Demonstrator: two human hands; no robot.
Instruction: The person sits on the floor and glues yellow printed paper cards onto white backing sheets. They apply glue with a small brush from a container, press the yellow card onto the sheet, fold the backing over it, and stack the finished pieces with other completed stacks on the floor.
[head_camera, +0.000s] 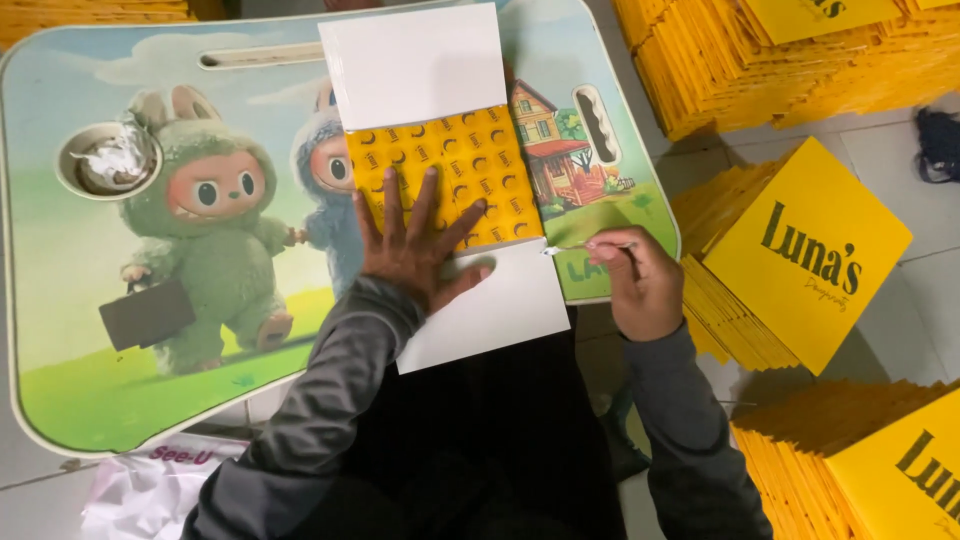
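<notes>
- We see the left hand (415, 245) pressed flat, fingers spread wide, on a folded card sheet (445, 175); its grip is open, holding nothing, just pinning the sheet down.
- The sheet lies on a small lap table (120, 330) printed with cartoon furry characters and a house; the sheet's middle band is yellow with a dark crescent pattern, with a white flap above and a white flap below.
- The lower white flap hangs past the table's near edge, over our lap.
- The right hand (640, 285) sits just beside the sheet's right edge, grip closed on a thin stick-like tool (580, 246); its tip touches the seam between the yellow band and the lower flap. We cannot tell what the tool is.
- A round recess in the table's far left corner holds a crumpled shiny scrap (108, 160).
- A dark rectangular piece (147, 313) lies on the table's left part, well apart from both hands.
- Stacks of yellow card pieces (800, 250) sit on the tiled floor to the right, more at the far right and near right.
- A white plastic bag (150, 490) lies on the floor under the table's near left edge.
</notes>
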